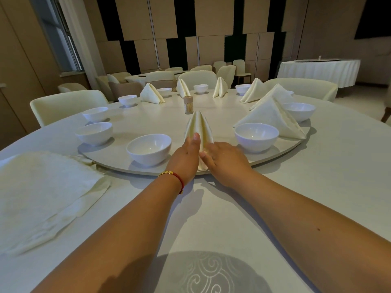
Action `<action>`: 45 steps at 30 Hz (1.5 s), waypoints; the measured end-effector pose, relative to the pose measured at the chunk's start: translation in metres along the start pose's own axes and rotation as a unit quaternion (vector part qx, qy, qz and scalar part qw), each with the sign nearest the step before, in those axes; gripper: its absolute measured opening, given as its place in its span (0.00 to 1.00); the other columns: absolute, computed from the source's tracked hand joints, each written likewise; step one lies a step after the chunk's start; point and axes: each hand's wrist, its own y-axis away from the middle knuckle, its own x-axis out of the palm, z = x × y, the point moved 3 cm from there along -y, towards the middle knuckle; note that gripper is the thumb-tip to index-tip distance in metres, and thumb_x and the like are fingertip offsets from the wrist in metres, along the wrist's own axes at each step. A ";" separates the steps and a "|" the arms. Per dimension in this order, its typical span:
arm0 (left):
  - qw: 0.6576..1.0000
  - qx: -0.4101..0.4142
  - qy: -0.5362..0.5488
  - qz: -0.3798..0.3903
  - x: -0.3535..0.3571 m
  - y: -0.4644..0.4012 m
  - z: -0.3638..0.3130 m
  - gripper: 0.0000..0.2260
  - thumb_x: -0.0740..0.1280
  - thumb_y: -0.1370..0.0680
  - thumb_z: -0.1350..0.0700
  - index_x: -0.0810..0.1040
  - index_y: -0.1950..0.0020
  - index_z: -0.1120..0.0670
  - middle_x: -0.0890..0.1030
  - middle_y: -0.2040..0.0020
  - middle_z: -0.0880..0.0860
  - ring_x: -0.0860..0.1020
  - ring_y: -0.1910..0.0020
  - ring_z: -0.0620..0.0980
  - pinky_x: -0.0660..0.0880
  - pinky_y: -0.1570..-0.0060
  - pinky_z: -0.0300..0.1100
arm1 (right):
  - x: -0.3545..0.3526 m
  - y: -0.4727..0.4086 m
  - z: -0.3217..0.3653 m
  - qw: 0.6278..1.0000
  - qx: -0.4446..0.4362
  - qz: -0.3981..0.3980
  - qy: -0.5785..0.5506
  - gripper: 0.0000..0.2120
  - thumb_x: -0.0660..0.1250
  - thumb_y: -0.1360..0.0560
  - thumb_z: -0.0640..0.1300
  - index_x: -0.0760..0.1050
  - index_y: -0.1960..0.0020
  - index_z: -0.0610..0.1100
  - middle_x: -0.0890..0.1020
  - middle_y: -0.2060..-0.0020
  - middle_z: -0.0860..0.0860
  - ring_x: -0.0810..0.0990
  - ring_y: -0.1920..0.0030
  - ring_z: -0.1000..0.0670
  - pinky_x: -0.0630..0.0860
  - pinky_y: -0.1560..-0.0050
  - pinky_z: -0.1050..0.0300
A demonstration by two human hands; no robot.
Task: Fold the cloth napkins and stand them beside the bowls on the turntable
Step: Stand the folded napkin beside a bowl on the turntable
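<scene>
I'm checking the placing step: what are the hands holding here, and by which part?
Both hands hold the folded napkin standing on the turntable: the left hand against its lower left side, the right hand at its lower right base. The tip is free.

Likely restaurant: round tables (317,68), turntable (148,166), bowls (149,149).
</scene>
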 end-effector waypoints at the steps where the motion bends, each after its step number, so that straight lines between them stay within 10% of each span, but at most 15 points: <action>1: 1.000 -0.005 -0.007 -0.003 -0.001 0.000 0.000 0.32 0.43 0.22 0.33 0.67 0.26 0.49 0.75 0.37 0.49 0.73 0.36 0.52 0.66 0.33 0.48 | 0.002 0.001 0.001 1.000 -0.006 0.014 0.013 0.27 0.45 0.20 0.61 0.69 0.32 0.46 0.79 0.43 0.46 0.75 0.42 0.45 0.70 0.43 0.49; 7: 1.000 -0.014 -0.005 -0.003 -0.001 -0.004 0.003 0.40 0.41 0.29 0.26 0.68 0.28 0.47 0.78 0.37 0.53 0.75 0.38 0.54 0.68 0.33 0.55 | -0.006 0.001 -0.002 0.998 0.023 -0.014 0.063 0.30 0.45 0.19 0.61 0.68 0.30 0.43 0.74 0.33 0.45 0.65 0.29 0.44 0.57 0.29 0.48; 12: 1.000 -0.014 0.002 0.014 -0.002 0.000 -0.001 0.45 0.43 0.36 0.22 0.69 0.29 0.44 0.77 0.36 0.51 0.75 0.37 0.54 0.68 0.33 0.54 | -0.001 0.002 -0.003 0.999 0.016 -0.002 0.047 0.29 0.43 0.20 0.63 0.70 0.32 0.48 0.75 0.38 0.46 0.70 0.36 0.44 0.66 0.34 0.48; 21: 0.995 0.068 -0.074 -0.016 -0.016 0.019 -0.004 0.25 0.45 0.18 0.40 0.69 0.29 0.48 0.75 0.42 0.47 0.71 0.44 0.46 0.64 0.43 0.39 | -0.006 0.007 -0.003 0.999 0.024 -0.018 0.013 0.29 0.43 0.20 0.63 0.68 0.31 0.49 0.77 0.42 0.45 0.74 0.42 0.44 0.72 0.42 0.47; 26: 0.947 0.061 -0.310 -0.054 -0.037 0.032 0.011 0.29 0.44 0.18 0.41 0.77 0.60 0.56 0.79 0.63 0.54 0.77 0.59 0.53 0.72 0.54 0.45 | -0.022 0.014 0.003 0.997 0.017 -0.076 0.010 0.31 0.41 0.21 0.64 0.69 0.34 0.47 0.79 0.49 0.46 0.76 0.49 0.45 0.73 0.49 0.48; 31: 0.889 0.103 -0.444 -0.051 -0.040 0.049 0.025 0.26 0.48 0.18 0.46 0.80 0.59 0.57 0.78 0.58 0.55 0.76 0.57 0.54 0.73 0.52 0.46 | -0.032 0.020 0.017 0.994 -0.023 -0.110 -0.008 0.34 0.39 0.25 0.64 0.74 0.40 0.44 0.80 0.53 0.46 0.76 0.53 0.44 0.71 0.55 0.50; 39: 0.891 0.095 -0.444 -0.027 -0.024 0.048 0.016 0.18 0.50 0.20 0.52 0.75 0.61 0.57 0.75 0.59 0.55 0.74 0.58 0.54 0.69 0.57 0.45 | -0.037 0.031 0.038 0.981 -0.068 -0.151 -0.099 0.30 0.46 0.23 0.62 0.77 0.46 0.42 0.81 0.60 0.47 0.77 0.58 0.45 0.70 0.62 0.54; 45: 0.963 0.073 -0.249 0.072 -0.020 0.058 0.002 0.18 0.50 0.16 0.54 0.79 0.52 0.55 0.80 0.53 0.52 0.76 0.52 0.52 0.72 0.48 0.44 | -0.034 0.035 0.043 0.982 -0.075 -0.133 -0.112 0.31 0.43 0.24 0.64 0.76 0.46 0.44 0.80 0.59 0.49 0.75 0.57 0.48 0.63 0.62 0.56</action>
